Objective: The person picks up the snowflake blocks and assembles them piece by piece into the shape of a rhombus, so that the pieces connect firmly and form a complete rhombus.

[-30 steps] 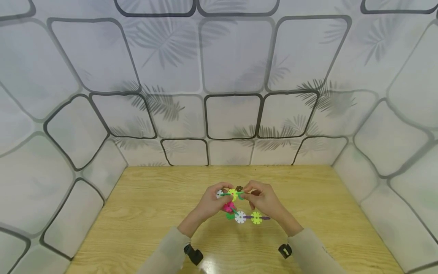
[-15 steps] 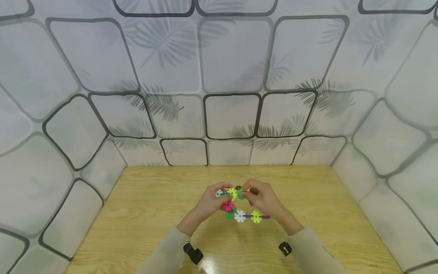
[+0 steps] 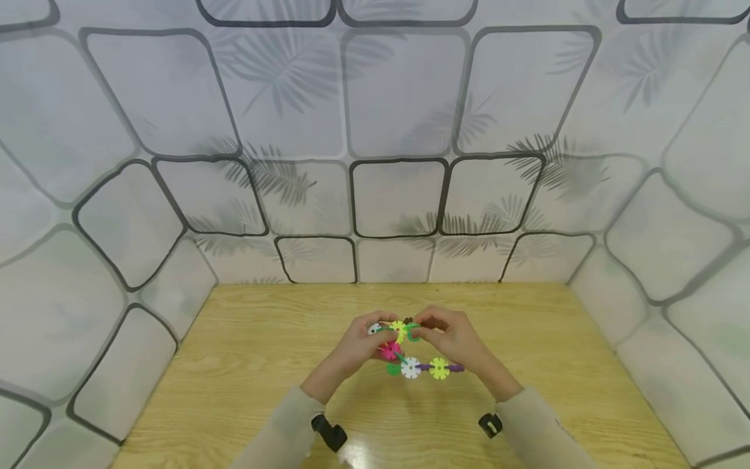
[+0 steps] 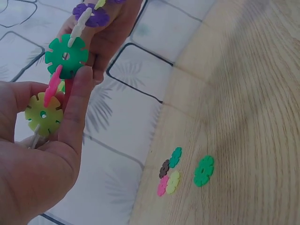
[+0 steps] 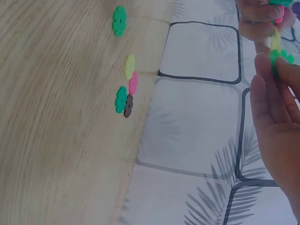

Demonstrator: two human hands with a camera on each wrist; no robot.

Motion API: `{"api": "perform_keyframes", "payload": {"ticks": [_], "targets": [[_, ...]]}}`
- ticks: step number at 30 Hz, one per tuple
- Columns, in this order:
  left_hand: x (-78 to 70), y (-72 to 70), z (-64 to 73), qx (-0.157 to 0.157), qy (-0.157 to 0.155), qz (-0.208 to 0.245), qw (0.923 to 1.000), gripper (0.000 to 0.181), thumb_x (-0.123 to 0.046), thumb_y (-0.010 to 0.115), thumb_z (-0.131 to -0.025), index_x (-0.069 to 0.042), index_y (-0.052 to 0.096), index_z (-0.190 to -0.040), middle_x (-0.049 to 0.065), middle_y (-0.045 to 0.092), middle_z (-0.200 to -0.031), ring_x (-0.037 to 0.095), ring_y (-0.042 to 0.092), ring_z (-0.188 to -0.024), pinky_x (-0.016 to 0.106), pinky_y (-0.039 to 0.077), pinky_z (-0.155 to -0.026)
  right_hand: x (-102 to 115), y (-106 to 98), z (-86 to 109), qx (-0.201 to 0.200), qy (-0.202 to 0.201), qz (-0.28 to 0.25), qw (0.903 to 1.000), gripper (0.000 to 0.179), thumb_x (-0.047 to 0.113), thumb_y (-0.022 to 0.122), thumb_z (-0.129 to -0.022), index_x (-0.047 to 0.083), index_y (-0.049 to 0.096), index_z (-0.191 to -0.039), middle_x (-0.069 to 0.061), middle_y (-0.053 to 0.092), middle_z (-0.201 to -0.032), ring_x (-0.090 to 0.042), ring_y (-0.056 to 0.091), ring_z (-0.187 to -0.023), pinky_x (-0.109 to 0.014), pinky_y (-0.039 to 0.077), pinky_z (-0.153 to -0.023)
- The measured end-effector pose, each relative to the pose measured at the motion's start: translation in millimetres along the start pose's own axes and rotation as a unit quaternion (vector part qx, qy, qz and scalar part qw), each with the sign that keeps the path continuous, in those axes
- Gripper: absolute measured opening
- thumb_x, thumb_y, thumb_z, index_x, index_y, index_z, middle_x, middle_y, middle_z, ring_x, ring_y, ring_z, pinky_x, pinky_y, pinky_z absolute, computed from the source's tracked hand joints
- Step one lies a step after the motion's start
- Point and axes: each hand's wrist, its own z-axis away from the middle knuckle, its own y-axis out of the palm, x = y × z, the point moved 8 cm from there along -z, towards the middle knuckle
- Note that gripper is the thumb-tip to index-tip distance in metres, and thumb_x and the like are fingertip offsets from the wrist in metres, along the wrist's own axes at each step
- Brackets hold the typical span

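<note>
A chain of slotted plastic snowflake discs hangs between both hands. My left hand (image 3: 357,342) grips it with thumb and fingers near a yellow disc (image 3: 398,331). In the left wrist view, its fingers bend round a yellow-green disc (image 4: 44,114) joined through a pink disc (image 4: 53,86) to a green disc (image 4: 67,56). My right hand (image 3: 450,333) pinches another green disc (image 5: 282,58) between thumb and fingers, against a yellow disc (image 5: 275,41) edge-on. Below the hands run a pink disc (image 3: 390,351), a white disc (image 3: 411,368) and a purple disc (image 3: 456,368) at the chain's end.
Several loose discs lie on the wood-grain table (image 3: 269,365): a green one (image 4: 204,171) by itself, and a teal one (image 5: 121,99), a brown one (image 5: 128,106), a pink one (image 5: 133,83) and a yellow one (image 5: 130,67) clustered together. A patterned wall (image 3: 398,195) stands behind.
Both hands keep their hold on the chain. The right fingers have shifted slightly at the green disc, and the chain's lower part has risen a little.
</note>
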Motion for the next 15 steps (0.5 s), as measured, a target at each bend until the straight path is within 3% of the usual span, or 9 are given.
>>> {"api": "perform_keyframes", "payload": {"ticks": [3, 6, 15], "targets": [[-2.9, 0.3, 1.1, 0.000, 0.000, -0.003, 1.0000, 0.043, -0.010, 0.060, -0.105, 0.006, 0.054, -0.144, 0.023, 0.067, -0.108, 0.013, 0.075, -0.079, 0.029, 0.066, -0.073, 0.5, 1.1, -1.2, 0.006, -0.004, -0.031, 0.9995, 0.009, 0.000, 0.074, -0.096, 0.004, 0.073, -0.105, -0.014, 0.077, -0.099, -0.031, 0.077, -0.090, -0.037, 0.066, -0.082], [-5.4, 1.0, 1.8, 0.001, 0.002, -0.012, 0.9999, 0.044, -0.010, 0.061, -0.105, 0.008, 0.054, -0.144, 0.017, 0.065, -0.106, 0.010, 0.072, -0.077, 0.026, 0.065, -0.071, 1.5, 1.0, -1.7, 0.006, -0.015, -0.044, 0.9989, 0.009, -0.004, 0.073, -0.096, 0.001, 0.072, -0.103, -0.015, 0.076, -0.100, -0.034, 0.077, -0.090, -0.040, 0.066, -0.082], [-8.1, 2.0, 1.1, -0.008, 0.009, -0.024, 0.9996, 0.043, -0.006, 0.062, -0.104, 0.011, 0.053, -0.142, 0.007, 0.061, -0.104, 0.009, 0.071, -0.074, 0.024, 0.064, -0.069, 7.2, 1.7, -3.2, -0.003, -0.084, 0.008, 0.9964, 0.013, -0.002, 0.076, -0.093, 0.009, 0.074, -0.099, -0.006, 0.078, -0.097, -0.025, 0.076, -0.090, -0.031, 0.064, -0.088]]}}
